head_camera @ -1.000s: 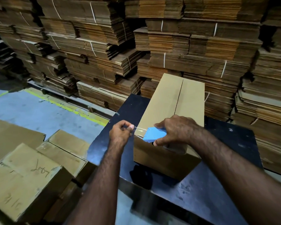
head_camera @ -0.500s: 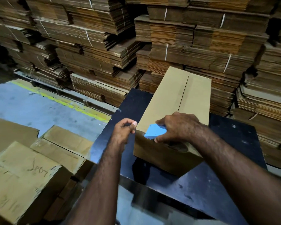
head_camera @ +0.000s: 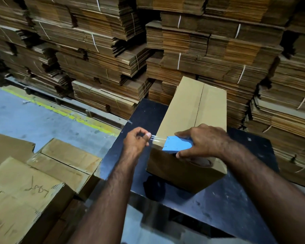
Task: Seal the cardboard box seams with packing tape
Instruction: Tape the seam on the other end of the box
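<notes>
A long brown cardboard box (head_camera: 192,110) lies on a black table (head_camera: 227,199), its top seam running away from me. My right hand (head_camera: 202,140) grips a blue tape dispenser (head_camera: 177,144) over the box's near end; the tape roll (head_camera: 201,162) peeks out below it. My left hand (head_camera: 136,140) pinches the free end of the clear tape (head_camera: 157,139), stretched from the dispenser past the box's near left corner.
Bundled stacks of flat cardboard (head_camera: 183,50) fill the wall behind the table. Closed boxes (head_camera: 42,173) stand low on my left. A yellow line (head_camera: 69,113) crosses the grey floor (head_camera: 25,117).
My left hand has drawn the tape end a little further left from the dispenser. Both hands stay at the box's near end; my head moved slightly.
</notes>
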`<state>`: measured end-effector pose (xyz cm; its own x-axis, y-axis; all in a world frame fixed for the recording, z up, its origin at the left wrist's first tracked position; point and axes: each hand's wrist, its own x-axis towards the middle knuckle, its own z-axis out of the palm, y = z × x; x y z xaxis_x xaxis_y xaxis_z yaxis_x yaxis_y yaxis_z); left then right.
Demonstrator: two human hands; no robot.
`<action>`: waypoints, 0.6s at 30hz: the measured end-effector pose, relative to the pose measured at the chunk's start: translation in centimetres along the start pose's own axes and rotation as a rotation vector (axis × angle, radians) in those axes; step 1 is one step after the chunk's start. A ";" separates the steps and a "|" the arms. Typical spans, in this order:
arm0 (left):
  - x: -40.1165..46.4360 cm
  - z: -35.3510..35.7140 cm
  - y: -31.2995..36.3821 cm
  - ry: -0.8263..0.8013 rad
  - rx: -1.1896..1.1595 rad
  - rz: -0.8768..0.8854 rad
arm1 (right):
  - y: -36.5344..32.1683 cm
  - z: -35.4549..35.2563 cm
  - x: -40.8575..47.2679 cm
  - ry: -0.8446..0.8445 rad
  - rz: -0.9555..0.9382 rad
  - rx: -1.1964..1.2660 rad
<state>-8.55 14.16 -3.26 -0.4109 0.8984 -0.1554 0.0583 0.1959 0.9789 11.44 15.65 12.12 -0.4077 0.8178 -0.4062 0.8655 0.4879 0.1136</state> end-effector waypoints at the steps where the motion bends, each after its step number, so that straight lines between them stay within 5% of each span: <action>1: -0.1 -0.1 -0.3 0.001 0.015 -0.011 | -0.3 0.3 0.2 0.001 -0.004 -0.006; 18: 1.7 0.8 0.3 -0.063 -0.021 -0.167 | -1.2 0.7 3.6 -0.019 0.042 -0.007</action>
<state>-8.46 16.10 -3.30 -0.3549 0.8771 -0.3237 -0.0254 0.3370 0.9411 9.08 17.81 9.88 -0.3652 0.8318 -0.4180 0.8797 0.4552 0.1372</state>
